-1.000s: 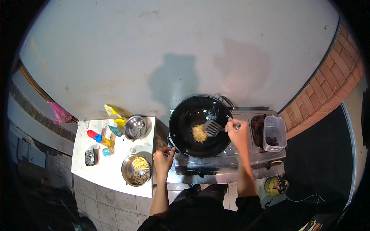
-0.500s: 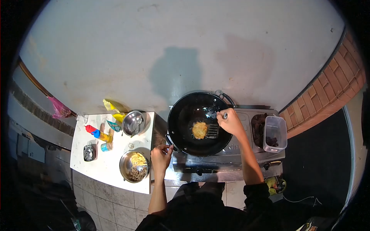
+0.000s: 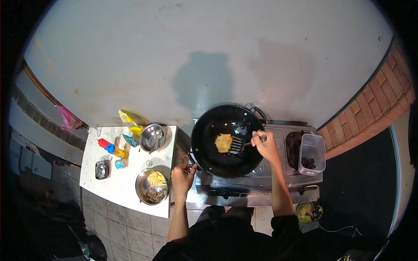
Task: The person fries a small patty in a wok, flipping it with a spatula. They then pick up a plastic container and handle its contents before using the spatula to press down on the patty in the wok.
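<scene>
My right hand [image 3: 264, 143] grips the handle of a slotted spatula [image 3: 237, 145] over the right side of a black wok [image 3: 217, 163]. The spatula's slotted blade meets the right edge of a golden fried patty [image 3: 224, 143] in the wok. With its fingers pinched, my left hand [image 3: 183, 176] holds the wok's near-left handle [image 3: 194, 161]. The wok sits on the left side of a metal gas stove [image 3: 278, 174], with a little shiny oil on its inner surface.
Left of the stove, a white table [image 3: 117, 191] carries a steel bowl [image 3: 136, 191] of pale strips and brownish pieces, another steel bowl [image 3: 149, 130], a yellow squeeze bottle [image 3: 119, 152] and a small black container [image 3: 102, 169]. A clear plastic box [image 3: 320, 152] stands at the stove's right.
The spatula's blade has shifted slightly left and up against the patty, its handle now angled lower. The patty sits a little further left in the wok. My left hand stays on the handle.
</scene>
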Available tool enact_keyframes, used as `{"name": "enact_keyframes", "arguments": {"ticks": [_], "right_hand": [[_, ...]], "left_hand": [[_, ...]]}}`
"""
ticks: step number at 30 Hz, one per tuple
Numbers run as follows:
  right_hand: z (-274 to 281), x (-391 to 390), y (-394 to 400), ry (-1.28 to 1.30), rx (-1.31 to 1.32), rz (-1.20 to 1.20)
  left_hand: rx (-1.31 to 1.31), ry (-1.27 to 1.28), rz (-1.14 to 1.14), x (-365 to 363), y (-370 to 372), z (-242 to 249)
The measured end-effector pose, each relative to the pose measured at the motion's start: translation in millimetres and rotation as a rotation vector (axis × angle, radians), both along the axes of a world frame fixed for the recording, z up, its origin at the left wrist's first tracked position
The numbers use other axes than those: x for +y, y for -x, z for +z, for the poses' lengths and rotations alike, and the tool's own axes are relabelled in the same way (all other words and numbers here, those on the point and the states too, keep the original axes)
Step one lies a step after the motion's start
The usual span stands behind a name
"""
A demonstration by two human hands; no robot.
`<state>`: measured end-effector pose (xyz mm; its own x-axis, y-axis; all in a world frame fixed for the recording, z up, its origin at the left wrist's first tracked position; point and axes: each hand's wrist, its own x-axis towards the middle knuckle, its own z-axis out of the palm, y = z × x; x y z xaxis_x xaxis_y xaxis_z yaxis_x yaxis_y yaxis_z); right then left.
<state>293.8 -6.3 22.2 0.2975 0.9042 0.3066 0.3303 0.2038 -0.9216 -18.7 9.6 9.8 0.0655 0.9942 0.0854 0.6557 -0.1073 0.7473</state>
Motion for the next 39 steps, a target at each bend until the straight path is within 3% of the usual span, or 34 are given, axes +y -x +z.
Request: {"name": "enact_keyframes", "arguments": {"ticks": [8, 27, 39], "right_hand": [[33.0, -7.1, 14.4, -0.010, -0.144, -0.045], [25.5, 3.8, 44.7, -0.093, -0.041, -0.085], [33.4, -23.1, 17.6, -0.047, 0.016, -0.388]], "left_hand": [[0.033, 0.070, -0.001, 0.2, -0.6, 3.8], [0.056, 0.036, -0.001, 0.8, 0.4, 1.0], [0.065, 0.047, 0.009, 1.6, 1.3, 2.0]]}}
